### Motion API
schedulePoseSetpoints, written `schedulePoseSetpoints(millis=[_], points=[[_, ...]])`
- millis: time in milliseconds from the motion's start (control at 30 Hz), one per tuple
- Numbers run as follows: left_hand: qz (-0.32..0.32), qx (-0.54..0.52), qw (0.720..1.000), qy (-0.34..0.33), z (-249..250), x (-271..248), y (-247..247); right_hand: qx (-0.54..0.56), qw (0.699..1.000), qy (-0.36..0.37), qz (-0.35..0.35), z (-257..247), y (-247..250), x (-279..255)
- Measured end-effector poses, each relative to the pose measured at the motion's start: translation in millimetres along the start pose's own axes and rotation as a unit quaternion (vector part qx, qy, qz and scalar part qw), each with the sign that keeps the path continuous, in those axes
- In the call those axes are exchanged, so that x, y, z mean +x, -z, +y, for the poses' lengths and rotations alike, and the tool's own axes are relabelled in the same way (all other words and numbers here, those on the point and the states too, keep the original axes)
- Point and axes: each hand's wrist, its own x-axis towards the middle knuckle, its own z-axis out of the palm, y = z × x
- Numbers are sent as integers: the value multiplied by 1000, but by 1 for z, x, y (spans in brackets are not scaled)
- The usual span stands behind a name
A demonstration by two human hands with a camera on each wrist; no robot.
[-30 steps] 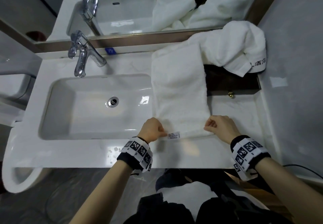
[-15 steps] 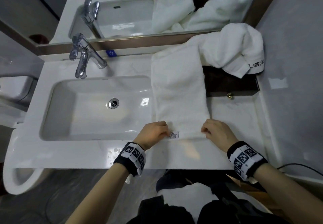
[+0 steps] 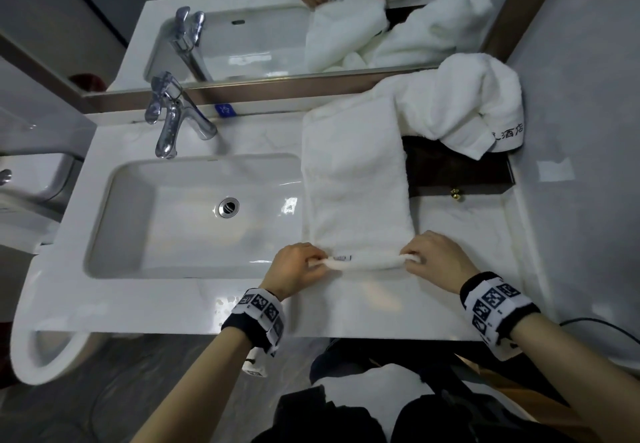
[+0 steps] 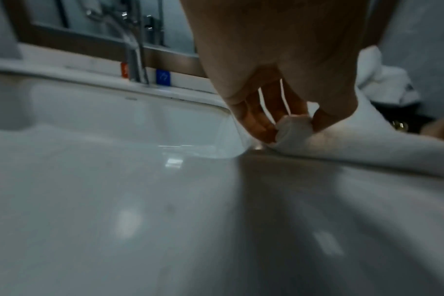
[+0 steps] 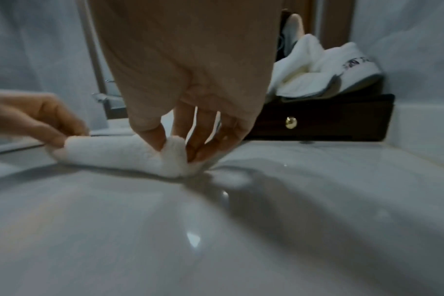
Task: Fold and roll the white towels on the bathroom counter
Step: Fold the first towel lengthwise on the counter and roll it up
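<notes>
A white towel [image 3: 353,172], folded into a long strip, lies on the counter [image 3: 346,311] right of the sink and runs toward the mirror. Its near end is curled into a thin roll [image 3: 367,262]. My left hand [image 3: 311,262] pinches the roll's left end [image 4: 292,128] between thumb and fingers. My right hand [image 3: 415,257] pinches the right end [image 5: 174,154] the same way. A second white towel [image 3: 460,103], crumpled and bearing dark lettering, sits at the back right on a dark box.
The white sink basin [image 3: 138,217] with a chrome faucet [image 3: 169,124] lies to the left of the towel. A dark wooden drawer box [image 3: 460,176] with a brass knob [image 3: 456,194] stands against the right wall. A mirror [image 3: 263,10] runs along the back.
Both hands have turned the towel's near edge over and away from me, so a thin roll now lies where the flat edge was. The label has rolled up onto it.
</notes>
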Motion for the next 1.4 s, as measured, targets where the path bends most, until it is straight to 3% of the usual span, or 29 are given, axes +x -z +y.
schedulePoseSetpoints(millis=[167,267,333,433,567,700,833,967,1167,1300,1400], points=[[33,-77,988,133,9,6,-2,136,985,-102,3,2,4,7],[53,-47,979,190,12,14,-2,132,979,-151,50,-1,2,15],[68,-26,984,163,13,16,-1,107,981,-140,84,-3,1,18],[55,-5,996,75,12,15,-2,64,992,-44,102,-4,-4,20],[64,51,997,-6,4,9,-4,10,996,21,85,0,-4,16],[51,105,989,-91,1,2,0,-46,997,63,23,5,-3,9],[62,102,986,-113,1,-1,0,-73,993,88,22,7,-4,7],[63,54,994,-77,-7,-2,2,-10,998,55,18,5,0,10],[34,-61,995,71,-9,4,9,154,983,-99,-18,3,16,23],[68,-101,976,178,-1,18,11,123,979,-164,14,1,17,40],[94,-95,968,212,1,23,9,90,977,-190,43,-4,13,49]])
